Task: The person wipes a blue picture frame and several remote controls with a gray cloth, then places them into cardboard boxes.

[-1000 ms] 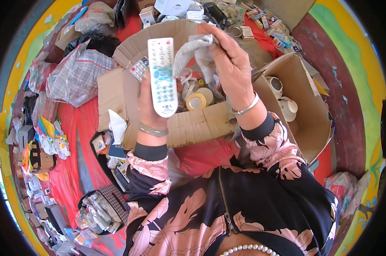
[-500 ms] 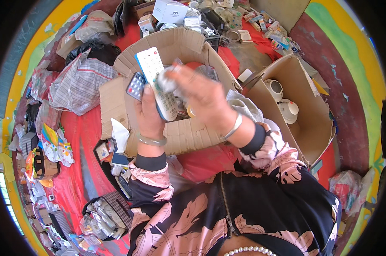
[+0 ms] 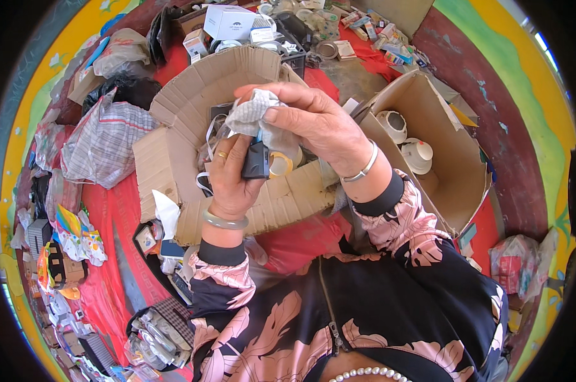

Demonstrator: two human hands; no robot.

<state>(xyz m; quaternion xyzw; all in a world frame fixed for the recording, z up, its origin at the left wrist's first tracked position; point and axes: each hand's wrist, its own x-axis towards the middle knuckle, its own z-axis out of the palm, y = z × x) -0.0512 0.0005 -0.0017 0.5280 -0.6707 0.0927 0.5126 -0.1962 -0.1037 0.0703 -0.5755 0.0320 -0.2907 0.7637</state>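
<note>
My left hand [image 3: 227,178] is closed round the remote controls [image 3: 256,160], above the open cardboard box [image 3: 294,197]. They are tipped so that only a dark end and a bit of blue show; their button faces are turned away. A pale checked cloth [image 3: 257,113] is bunched in my right hand [image 3: 316,124], held against the upper part of the remotes and covering it. Inside the box lie a roll of yellowish tape [image 3: 279,163] and dark items with a pale cord, partly hidden by my hands.
To the right stands a second cardboard box [image 3: 453,172] with white cup-like pieces [image 3: 418,156]. A checked woven bag [image 3: 106,130] sits at the left, over red sheeting [image 3: 113,223]. Small boxes [image 3: 229,23] and loose goods crowd the far side. A bin of packets [image 3: 157,337] is near left.
The remotes in my left hand have turned from face-up to nearly end-on. My right hand has brought the cloth over their upper end. The view has shifted slightly.
</note>
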